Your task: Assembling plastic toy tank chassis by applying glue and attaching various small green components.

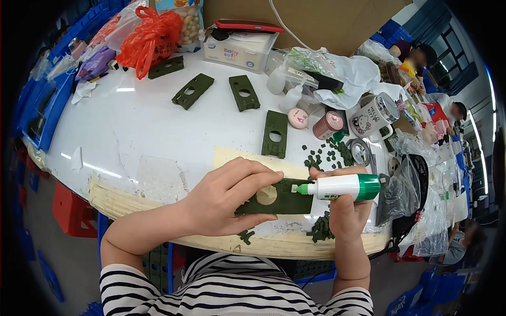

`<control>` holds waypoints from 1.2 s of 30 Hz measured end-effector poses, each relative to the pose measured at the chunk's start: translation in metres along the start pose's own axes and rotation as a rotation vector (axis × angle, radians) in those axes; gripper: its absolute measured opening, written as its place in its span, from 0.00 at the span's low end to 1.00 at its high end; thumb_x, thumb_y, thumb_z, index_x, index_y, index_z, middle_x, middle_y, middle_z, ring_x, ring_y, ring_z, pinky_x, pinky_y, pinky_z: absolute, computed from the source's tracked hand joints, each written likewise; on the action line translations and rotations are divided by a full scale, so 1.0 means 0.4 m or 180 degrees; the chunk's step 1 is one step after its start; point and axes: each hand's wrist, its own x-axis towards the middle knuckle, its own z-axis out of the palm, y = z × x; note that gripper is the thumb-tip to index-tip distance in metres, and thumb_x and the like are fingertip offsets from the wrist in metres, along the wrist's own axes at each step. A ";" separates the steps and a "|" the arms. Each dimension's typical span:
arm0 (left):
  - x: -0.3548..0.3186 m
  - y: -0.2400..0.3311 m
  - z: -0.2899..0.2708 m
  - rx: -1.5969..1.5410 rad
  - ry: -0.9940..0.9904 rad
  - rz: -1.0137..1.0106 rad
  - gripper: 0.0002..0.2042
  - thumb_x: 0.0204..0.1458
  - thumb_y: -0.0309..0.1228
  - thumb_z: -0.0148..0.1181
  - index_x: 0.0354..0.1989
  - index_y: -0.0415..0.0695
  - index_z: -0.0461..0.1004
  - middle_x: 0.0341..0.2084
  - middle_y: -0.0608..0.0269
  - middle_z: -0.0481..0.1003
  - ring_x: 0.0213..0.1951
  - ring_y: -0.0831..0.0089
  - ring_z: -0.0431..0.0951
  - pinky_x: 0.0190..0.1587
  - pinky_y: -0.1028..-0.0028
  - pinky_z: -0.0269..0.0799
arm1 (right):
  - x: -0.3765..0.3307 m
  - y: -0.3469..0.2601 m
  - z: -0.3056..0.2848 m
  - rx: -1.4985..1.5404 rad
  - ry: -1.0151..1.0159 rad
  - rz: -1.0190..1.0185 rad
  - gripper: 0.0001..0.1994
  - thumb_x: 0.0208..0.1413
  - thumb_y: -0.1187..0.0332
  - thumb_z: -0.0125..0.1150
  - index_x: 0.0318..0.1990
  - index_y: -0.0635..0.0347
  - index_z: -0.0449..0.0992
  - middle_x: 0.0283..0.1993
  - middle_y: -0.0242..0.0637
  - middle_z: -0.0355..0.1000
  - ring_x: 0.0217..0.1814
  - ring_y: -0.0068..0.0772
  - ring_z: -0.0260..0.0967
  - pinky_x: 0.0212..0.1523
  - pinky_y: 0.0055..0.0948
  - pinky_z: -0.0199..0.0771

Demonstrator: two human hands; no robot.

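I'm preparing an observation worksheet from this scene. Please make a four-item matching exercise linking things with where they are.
Things
1. White bottle with green nozzle and base
2. Nearest dark green rectangular plate
3. Red plastic stool
4. White mug with a handle

Places
A. On the floor, left of the white-topped table
B. In the left hand
C. Right of the pink cylindrical container
D. In the right hand

Pairs: 1-D, 2-B, 3-A, 4-C

Left hand, frame centre: fingers are stretched rightward, thumb held below. Right hand, centre right: fingers are curled.
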 end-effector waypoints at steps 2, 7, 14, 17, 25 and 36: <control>0.003 0.003 0.000 -0.0002 0.0066 -0.0048 0.31 0.35 0.31 0.75 0.51 0.36 0.71 0.40 0.55 0.72 0.36 0.65 0.73 0.36 0.71 0.70 | -0.003 -0.009 0.003 0.0020 0.0023 0.0084 0.20 0.55 0.65 0.62 0.47 0.70 0.64 0.43 0.50 0.74 0.51 0.44 0.73 0.54 0.41 0.72; 0.001 -0.001 0.001 0.0121 0.0043 0.0002 0.31 0.34 0.31 0.75 0.50 0.36 0.71 0.40 0.55 0.72 0.36 0.65 0.73 0.36 0.72 0.71 | -0.001 -0.007 0.002 -0.0048 0.0078 0.0063 0.19 0.55 0.66 0.63 0.47 0.70 0.66 0.42 0.50 0.74 0.50 0.45 0.74 0.53 0.39 0.73; -0.001 -0.001 0.003 0.0263 0.0093 0.0063 0.31 0.34 0.32 0.75 0.50 0.37 0.71 0.39 0.56 0.73 0.36 0.65 0.74 0.36 0.72 0.71 | -0.002 -0.005 0.008 -0.0216 0.0116 0.0058 0.19 0.54 0.67 0.64 0.48 0.70 0.67 0.42 0.48 0.74 0.50 0.43 0.74 0.51 0.37 0.74; -0.001 -0.001 0.006 0.0257 0.0136 0.0084 0.31 0.34 0.32 0.75 0.50 0.37 0.71 0.40 0.56 0.73 0.35 0.65 0.74 0.36 0.72 0.71 | -0.005 -0.009 0.011 -0.0645 0.0123 0.0090 0.24 0.56 0.55 0.61 0.48 0.69 0.64 0.42 0.43 0.69 0.47 0.48 0.74 0.51 0.45 0.74; -0.003 -0.003 0.006 0.0264 0.0154 0.0138 0.30 0.35 0.33 0.74 0.50 0.37 0.71 0.40 0.56 0.73 0.35 0.65 0.73 0.35 0.72 0.70 | -0.006 -0.003 0.012 -0.0469 0.0156 0.0025 0.22 0.54 0.62 0.64 0.47 0.70 0.66 0.43 0.47 0.72 0.47 0.41 0.74 0.50 0.37 0.74; -0.003 -0.003 0.007 0.0219 0.0163 0.0100 0.30 0.35 0.32 0.75 0.50 0.37 0.71 0.39 0.56 0.73 0.34 0.65 0.73 0.34 0.71 0.70 | -0.005 -0.001 0.009 -0.0453 0.0131 -0.0028 0.22 0.53 0.64 0.66 0.47 0.70 0.67 0.43 0.50 0.74 0.47 0.39 0.75 0.49 0.34 0.75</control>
